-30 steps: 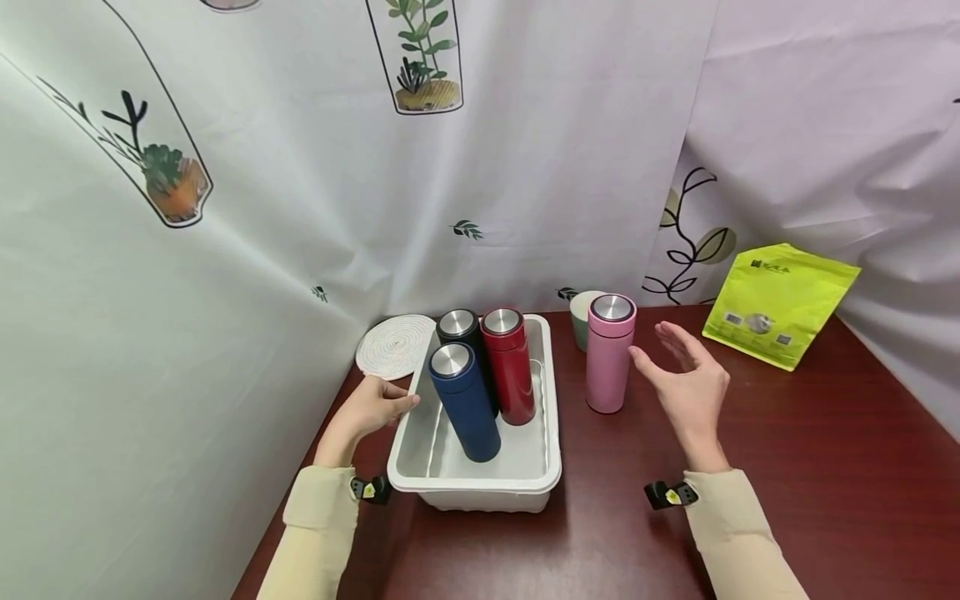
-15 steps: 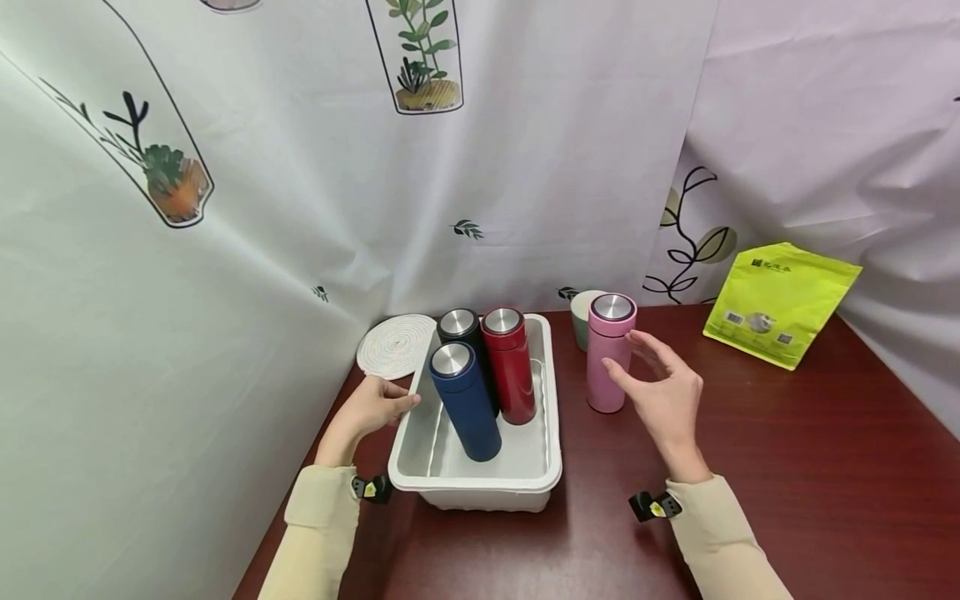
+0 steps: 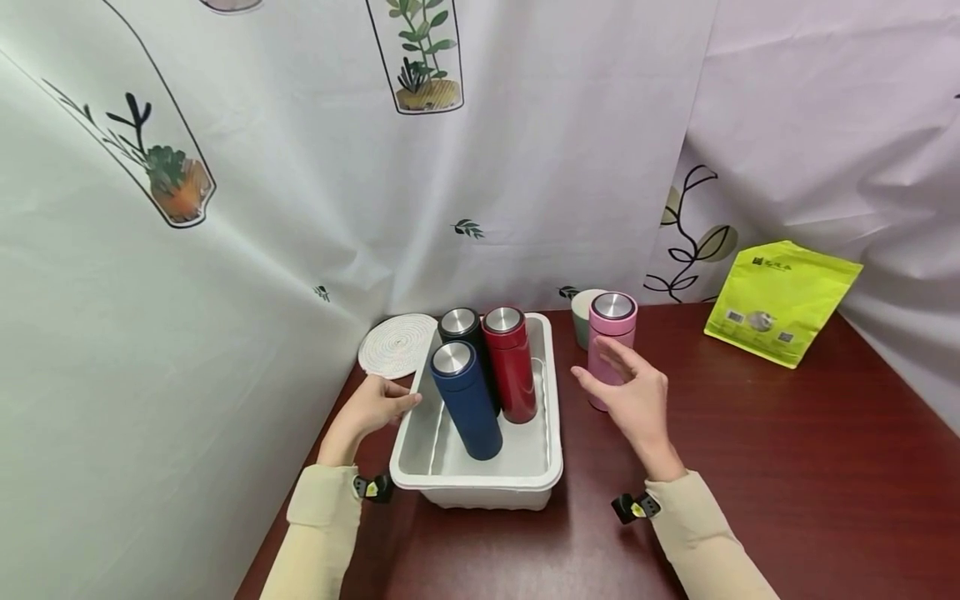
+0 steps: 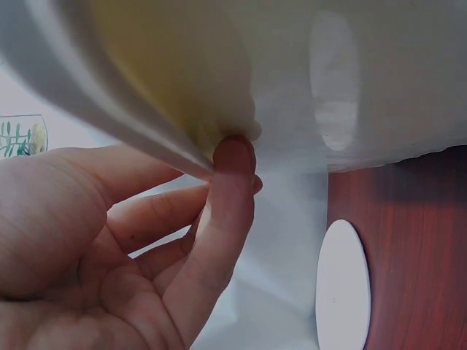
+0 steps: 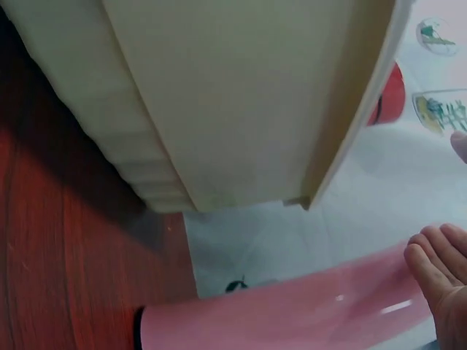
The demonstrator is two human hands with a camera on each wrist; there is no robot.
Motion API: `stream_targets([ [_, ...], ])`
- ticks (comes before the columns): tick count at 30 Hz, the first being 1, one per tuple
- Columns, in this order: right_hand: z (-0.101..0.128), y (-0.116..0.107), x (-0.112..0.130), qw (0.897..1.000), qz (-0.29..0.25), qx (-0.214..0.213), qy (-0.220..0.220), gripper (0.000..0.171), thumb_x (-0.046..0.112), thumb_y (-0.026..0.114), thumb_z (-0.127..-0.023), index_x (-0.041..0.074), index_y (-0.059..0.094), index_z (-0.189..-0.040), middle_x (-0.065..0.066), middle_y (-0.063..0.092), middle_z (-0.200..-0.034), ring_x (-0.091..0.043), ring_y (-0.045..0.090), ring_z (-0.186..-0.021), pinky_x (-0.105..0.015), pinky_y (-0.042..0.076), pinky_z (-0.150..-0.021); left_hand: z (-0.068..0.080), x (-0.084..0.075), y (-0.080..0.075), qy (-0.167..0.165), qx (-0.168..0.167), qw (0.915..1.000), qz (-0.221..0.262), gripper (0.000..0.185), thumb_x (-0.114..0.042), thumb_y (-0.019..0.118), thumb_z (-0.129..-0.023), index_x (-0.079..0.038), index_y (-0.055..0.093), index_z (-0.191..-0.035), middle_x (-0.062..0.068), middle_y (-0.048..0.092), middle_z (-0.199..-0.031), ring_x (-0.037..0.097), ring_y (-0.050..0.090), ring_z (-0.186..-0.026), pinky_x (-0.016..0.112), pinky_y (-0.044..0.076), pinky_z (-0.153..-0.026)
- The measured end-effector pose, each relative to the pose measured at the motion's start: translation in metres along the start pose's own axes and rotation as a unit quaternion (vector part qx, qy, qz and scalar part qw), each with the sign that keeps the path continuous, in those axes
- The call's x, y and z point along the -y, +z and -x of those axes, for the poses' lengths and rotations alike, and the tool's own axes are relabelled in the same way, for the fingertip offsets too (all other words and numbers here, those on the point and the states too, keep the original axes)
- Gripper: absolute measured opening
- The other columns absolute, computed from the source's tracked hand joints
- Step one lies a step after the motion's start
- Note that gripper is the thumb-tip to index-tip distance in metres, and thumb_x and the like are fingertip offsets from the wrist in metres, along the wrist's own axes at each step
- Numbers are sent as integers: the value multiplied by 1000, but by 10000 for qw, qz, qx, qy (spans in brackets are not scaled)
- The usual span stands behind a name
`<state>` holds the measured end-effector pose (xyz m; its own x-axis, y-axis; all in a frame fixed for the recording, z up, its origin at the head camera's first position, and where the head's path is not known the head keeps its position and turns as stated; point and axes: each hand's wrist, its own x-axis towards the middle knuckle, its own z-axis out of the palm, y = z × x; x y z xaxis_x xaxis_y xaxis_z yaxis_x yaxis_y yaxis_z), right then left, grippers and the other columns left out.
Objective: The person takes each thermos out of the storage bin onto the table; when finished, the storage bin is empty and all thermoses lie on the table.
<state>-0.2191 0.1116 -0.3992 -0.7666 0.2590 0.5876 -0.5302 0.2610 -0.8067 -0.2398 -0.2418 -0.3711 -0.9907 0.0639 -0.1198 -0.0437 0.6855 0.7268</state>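
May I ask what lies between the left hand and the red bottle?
In the head view, the blue bottle and the partly hidden black bottle lie there.

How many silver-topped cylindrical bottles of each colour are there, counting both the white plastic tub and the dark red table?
Blue cylindrical bottle: 1
Black cylindrical bottle: 1
Red cylindrical bottle: 1
Pink cylindrical bottle: 1
Total: 4

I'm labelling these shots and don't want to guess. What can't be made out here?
Head view: much of the black bottle, hidden by the blue bottle.
Head view: part of the green cup, behind the pink bottle.
Head view: fine print on the yellow-green pouch, too small to read.
Right wrist view: much of the right hand, cut off by the right edge; contact with the pink bottle is unclear.
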Motion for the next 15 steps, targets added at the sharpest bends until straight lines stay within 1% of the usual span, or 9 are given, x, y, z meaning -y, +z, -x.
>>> stream_targets([
  [1,0,3,-4,10000,17,40,8,53,22,83,-62,6,65,-110,-5,65,-104,-18,62,-95,-29,47,-80,0,0,0,-8,-9,10000,24,25,-17,66,-83,5,69,-95,16,66,-81,16,59,-60,40,50,-66],
  [4,-2,11,-6,9998,-13,173,-50,52,23,83,-63,8,65,-110,-5,65,-104,-18,62,-95,-27,46,-81,-1,0,0,6,-35,10000,19,24,-17,66,-83,5,69,-95,13,66,-78,16,59,-61,39,50,-65],
  [8,-4,22,9,9990,-167,392,-100,50,11,81,-65,3,63,-110,-14,64,-105,-25,61,-96,-34,46,-83,-1,1,-1,-53,-63,10000,-26,25,-17,66,-83,4,69,-94,9,65,-75,16,58,-62,39,50,-66],
  [10,-5,27,8,9985,-231,485,-100,50,12,81,-66,4,63,-112,-14,63,-107,-24,61,-97,-34,45,-83,-1,0,-1,-94,-59,9999,-41,26,-19,66,-83,4,69,-95,9,66,-77,16,58,-63,40,50,-67],
  [12,-7,32,2,9981,-249,562,-59,51,15,81,-66,6,62,-113,-13,63,-109,-22,61,-98,-33,46,-83,0,0,-1,-113,-28,9999,-31,26,-19,66,-83,4,68,-96,12,66,-82,16,59,-65,39,50,-67],
  [15,-9,38,-9,9977,-146,661,58,54,26,80,-67,12,62,-115,-6,63,-111,-16,60,-99,-28,46,-82,0,0,0,-135,2,9999,-28,28,-20,66,-83,4,68,-97,16,66,-89,16,59,-67,36,50,-65],
])
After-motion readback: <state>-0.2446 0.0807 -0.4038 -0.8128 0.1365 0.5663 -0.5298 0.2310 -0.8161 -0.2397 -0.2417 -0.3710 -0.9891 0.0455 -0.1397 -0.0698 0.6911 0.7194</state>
